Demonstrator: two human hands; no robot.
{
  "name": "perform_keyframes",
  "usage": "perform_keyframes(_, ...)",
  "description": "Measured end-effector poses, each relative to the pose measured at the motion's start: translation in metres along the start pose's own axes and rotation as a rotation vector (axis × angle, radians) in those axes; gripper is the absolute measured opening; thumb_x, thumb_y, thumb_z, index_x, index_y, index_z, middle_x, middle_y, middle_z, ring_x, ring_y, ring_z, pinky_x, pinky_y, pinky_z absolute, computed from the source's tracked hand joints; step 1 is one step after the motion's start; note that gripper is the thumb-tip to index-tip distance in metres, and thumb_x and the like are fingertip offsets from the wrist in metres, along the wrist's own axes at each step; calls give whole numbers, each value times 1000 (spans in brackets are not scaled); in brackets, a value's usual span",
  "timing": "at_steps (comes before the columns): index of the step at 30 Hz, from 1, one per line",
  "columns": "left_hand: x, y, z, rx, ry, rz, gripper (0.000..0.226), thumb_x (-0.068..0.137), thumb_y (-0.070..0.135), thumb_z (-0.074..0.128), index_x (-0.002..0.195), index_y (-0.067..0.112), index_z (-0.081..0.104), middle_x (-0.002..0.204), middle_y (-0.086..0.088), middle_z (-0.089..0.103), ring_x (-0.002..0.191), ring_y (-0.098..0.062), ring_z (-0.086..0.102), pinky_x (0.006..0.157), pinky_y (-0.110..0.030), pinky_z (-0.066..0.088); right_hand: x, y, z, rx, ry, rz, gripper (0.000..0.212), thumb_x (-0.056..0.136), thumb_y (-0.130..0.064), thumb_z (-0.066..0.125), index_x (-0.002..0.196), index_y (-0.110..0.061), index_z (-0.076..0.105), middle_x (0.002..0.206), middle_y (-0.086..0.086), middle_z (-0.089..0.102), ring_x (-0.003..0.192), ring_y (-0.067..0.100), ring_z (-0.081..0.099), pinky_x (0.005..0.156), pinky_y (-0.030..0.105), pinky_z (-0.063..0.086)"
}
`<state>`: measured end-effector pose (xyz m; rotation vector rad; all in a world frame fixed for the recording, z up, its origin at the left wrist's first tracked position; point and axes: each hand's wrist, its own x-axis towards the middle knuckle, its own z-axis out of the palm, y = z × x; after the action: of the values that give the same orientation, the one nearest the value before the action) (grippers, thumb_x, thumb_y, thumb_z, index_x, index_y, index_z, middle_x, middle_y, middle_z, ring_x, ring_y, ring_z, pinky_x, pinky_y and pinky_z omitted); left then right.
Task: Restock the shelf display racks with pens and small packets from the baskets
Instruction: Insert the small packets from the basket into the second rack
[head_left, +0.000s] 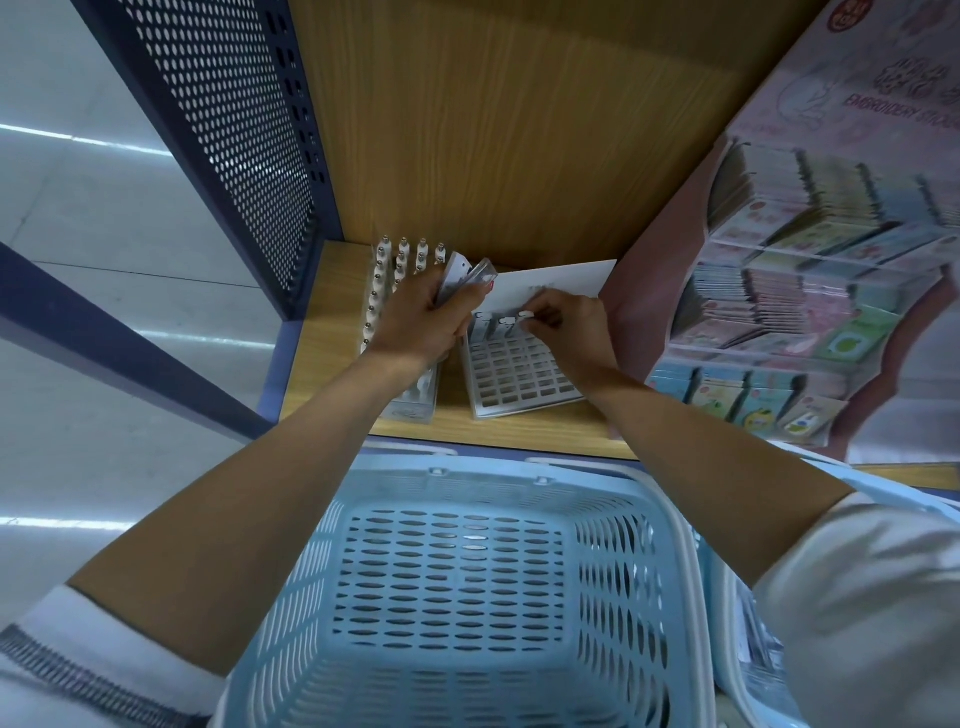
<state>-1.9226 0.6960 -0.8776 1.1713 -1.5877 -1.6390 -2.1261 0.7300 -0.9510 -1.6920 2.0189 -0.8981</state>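
Your right fingers (545, 316) were curled tight, pinching a small packet (525, 315) by its white top at the far row of the grid rack (519, 374), just beside two others standing in that row. Your right hand (574, 327) hung over the rack's far right corner. The fingers of your left hand (423, 319) were wrapped round a bundle of clear packets (462, 275), held upright above the gap between the grid rack and the pen rack (382, 291), where white pens stood in rows. Both racks lay on the wooden shelf (519, 426), with a white card (561, 280) behind the grid rack. A blue basket (457, 571) sat below your forearms. A pink sticker display (805, 312) stood to the right.
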Motion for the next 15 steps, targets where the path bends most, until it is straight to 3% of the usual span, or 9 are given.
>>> perform_keyframes(5, -2, 4, -1, 38, -24, -4, 34, 98, 29, 55, 68, 13, 49, 43, 7, 47, 32, -3, 36, 37, -17, 29, 3, -3, -9, -23, -52, 30, 13, 77, -10, 76, 89, -12, 71, 84, -9, 67, 73, 0, 61, 81, 25, 54)
perform_keyframes(8, -5, 8, 0, 82, -48, 0, 30, 98, 30, 55, 76, 10, 55, 47, 8, 55, 32, -2, 38, 37, -16, 29, -3, -9, -22, 14, -12, 41, 15, 81, -18, 74, 93, -13, 68, 89, -8, 68, 75, 2, 64, 72, 12, 51)
perform_keyframes(10, -5, 12, 0, 112, -46, 0, 26, 98, 28, 56, 89, 4, 61, 60, 5, 64, 33, 0, 40, 38, -13, 30, -5, -18, -36, 139, 11, 60, 14, 86, -19, 69, 98, -12, 67, 93, -5, 69, 79, 10, 68, 75, 17, 54)
perform_keyframes(12, -6, 19, 3, 165, -41, 27, 24, 97, 27, 57, 95, 4, 65, 71, 0, 70, 38, 3, 44, 43, -11, 33, -5, -38, -52, 434, -52, 117, 16, 91, -17, 62, 105, -9, 65, 94, 5, 70, 78, 17, 70, 76, 31, 58)
perform_keyframes(15, -9, 31, 13, 160, -56, 36, 16, 96, 22, 59, 92, 9, 67, 63, 7, 69, 44, 6, 52, 45, -9, 36, -2, -64, -68, 704, -251, 70, 16, 94, -12, 56, 108, -7, 64, 89, 5, 69, 75, 17, 66, 72, 30, 56)
